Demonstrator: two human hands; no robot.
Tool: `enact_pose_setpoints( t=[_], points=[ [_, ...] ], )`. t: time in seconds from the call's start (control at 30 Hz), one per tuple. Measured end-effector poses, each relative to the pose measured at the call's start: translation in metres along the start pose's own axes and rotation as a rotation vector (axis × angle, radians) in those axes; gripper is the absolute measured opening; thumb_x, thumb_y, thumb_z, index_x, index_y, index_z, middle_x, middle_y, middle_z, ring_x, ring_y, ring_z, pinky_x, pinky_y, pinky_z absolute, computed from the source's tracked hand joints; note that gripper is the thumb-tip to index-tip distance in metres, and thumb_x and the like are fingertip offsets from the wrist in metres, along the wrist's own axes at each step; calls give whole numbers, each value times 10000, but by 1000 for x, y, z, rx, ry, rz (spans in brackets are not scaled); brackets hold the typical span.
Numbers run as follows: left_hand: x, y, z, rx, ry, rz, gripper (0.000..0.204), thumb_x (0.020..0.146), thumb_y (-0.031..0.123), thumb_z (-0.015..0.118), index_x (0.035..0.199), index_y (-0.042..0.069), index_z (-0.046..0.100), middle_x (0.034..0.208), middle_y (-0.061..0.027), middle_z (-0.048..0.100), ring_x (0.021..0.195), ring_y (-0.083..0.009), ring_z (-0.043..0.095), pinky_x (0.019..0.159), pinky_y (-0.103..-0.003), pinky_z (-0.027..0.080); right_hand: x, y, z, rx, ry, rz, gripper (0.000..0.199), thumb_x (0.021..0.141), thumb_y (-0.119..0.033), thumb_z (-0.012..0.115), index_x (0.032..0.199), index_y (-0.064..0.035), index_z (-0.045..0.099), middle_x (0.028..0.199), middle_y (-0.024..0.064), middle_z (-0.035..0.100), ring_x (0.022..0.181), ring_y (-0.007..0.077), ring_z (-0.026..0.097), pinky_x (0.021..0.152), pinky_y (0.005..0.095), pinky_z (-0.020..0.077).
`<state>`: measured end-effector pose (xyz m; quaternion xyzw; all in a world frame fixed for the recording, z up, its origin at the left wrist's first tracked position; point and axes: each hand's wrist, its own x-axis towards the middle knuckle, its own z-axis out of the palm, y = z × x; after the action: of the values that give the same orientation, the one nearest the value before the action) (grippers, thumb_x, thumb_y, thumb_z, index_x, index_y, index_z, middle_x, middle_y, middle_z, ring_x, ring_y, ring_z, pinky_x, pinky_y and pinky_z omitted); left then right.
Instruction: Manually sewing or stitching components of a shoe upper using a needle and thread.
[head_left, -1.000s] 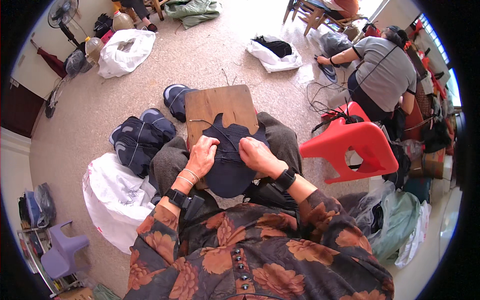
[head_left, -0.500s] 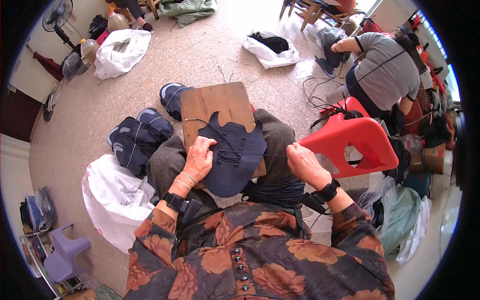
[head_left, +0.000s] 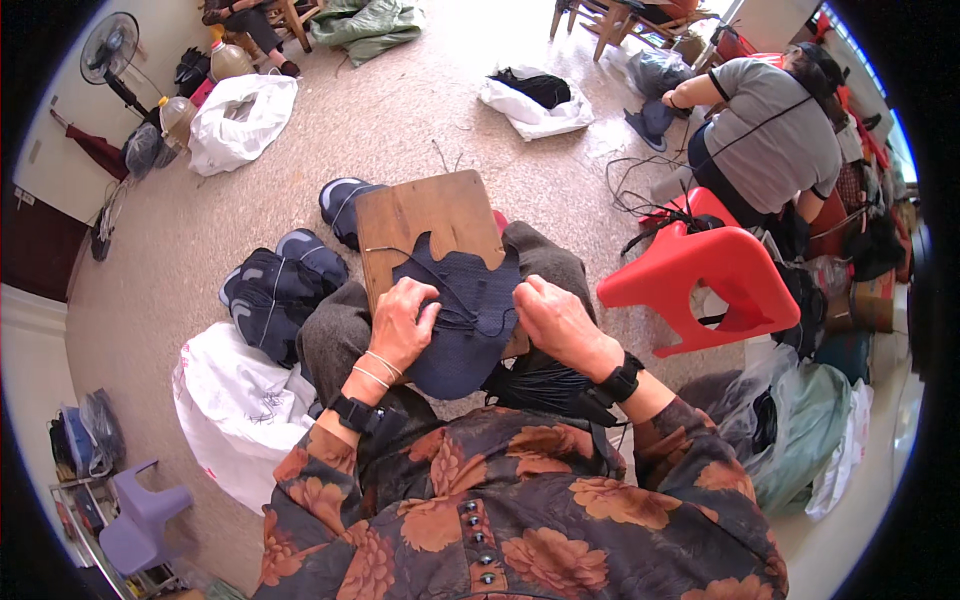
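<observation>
A dark navy knit shoe upper (head_left: 460, 365) lies on a wooden board (head_left: 430, 205) across my lap, with dark lace (head_left: 455, 318) threaded in rows over its middle. My left hand (head_left: 403, 325) is at the upper's left edge, thumb and fingers pinched together over the lace. At the right edge, my right hand (head_left: 560, 325) has its fingers curled closed; the bit of lace between them is mostly hidden. A thin lace end with a pale tip (head_left: 378, 249) lies across the board. Below the right wrist hangs a bundle of dark laces (head_left: 550, 388).
Tied bundles of dark shoe uppers (head_left: 275, 300) and a white sack (head_left: 240, 410) lie to my left. A red plastic stool (head_left: 700, 270) stands at right, near a crouching person (head_left: 765, 140). Ahead is a white bag of black laces (head_left: 545, 115).
My right hand has come in from the right, where it held the lace taut, to the upper's right edge. My left hand has shifted slightly right, onto the lace rows.
</observation>
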<state>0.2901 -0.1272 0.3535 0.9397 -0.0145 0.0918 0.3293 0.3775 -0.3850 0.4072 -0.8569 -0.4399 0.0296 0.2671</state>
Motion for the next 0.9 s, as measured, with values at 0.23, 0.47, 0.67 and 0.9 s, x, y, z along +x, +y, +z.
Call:
enact_pose_setpoints(
  t=[0.23, 0.47, 0.67, 0.9],
  points=[
    [6, 55, 10, -915, -81, -154, 318, 927, 27, 673, 1238, -3, 618, 1143, -78, 672, 804, -104, 658, 701, -249, 555, 26, -24, 14, 150, 178, -156, 122, 875, -45, 634, 937, -19, 532, 879, 154, 552, 821, 365, 620, 686, 434, 523],
    [19, 29, -25, -266, 222, -145, 160, 887, 4, 669, 1047, 2, 659, 939, -96, 639, 673, -155, 615, 627, -290, 505, 27, -4, 29, 130, 230, -86, 78, 913, -47, 593, 923, -15, 523, 870, 168, 541, 798, 381, 617, 677, 446, 522],
    [7, 17, -10, -222, 147, 3, 84, 909, 44, 676, 980, 0, 671, 856, -87, 649, 704, -155, 622, 648, -283, 502, 57, -15, 13, 236, 343, -87, 103, 867, 31, 613, 938, -2, 547, 861, 178, 567, 790, 391, 614, 683, 432, 496],
    [13, 29, -11, -226, 34, 1, 80, 884, 66, 697, 935, 6, 686, 831, -130, 667, 696, -226, 655, 645, -320, 517, 82, -23, 15, 276, 351, -200, 86, 876, 21, 613, 929, -1, 548, 871, 173, 577, 796, 394, 610, 683, 436, 493]
  ],
)
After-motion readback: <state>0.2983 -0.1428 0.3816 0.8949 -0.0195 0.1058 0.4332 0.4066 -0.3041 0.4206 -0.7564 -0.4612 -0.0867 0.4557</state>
